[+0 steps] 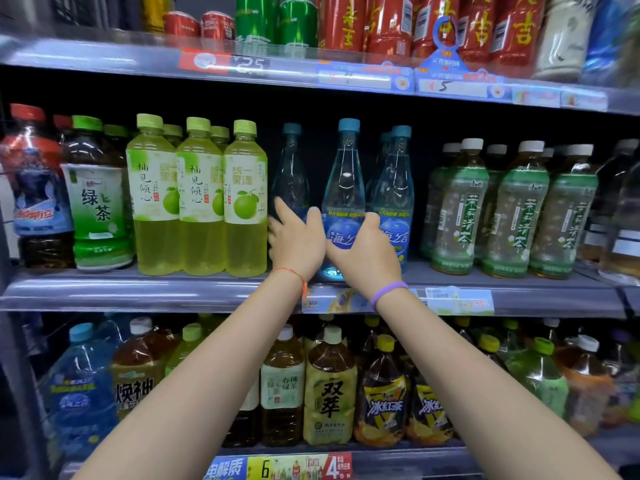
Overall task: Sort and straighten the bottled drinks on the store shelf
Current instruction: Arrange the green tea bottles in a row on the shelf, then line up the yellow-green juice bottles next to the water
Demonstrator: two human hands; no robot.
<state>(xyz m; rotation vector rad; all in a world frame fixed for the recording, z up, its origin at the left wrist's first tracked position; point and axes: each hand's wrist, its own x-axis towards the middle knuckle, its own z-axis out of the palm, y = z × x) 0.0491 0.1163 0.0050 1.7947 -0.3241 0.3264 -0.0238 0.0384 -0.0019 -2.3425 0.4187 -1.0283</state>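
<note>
The right hand (363, 254) wraps around the lower body of a clear blue bottle (344, 188) that stands upright at the front edge of the middle shelf (138, 292), its thumb lying across the blue label and its fingers hidden behind the bottle. The left hand (298, 240) sits just beside it, thumb touching the same bottle on its left side while the fingers reach into the gap toward a second blue bottle (291, 168) standing farther back; whether those fingers close on anything I cannot tell. Another pair of blue bottles (394, 188) stands touching the held one on the right. To the left runs a neat row of yellow-green pomelo drinks (201, 202), and to the right a row of green-labelled jasmine teas (512, 209), both already facing forward. The step in hand looks like squaring up the blue bottles: the front one is being seated or turned so its label faces out. The next move likely calls for drawing the set-back bottle forward to the shelf edge, filling the gap beside the pomelo drinks without knocking the neighbours over.
</note>
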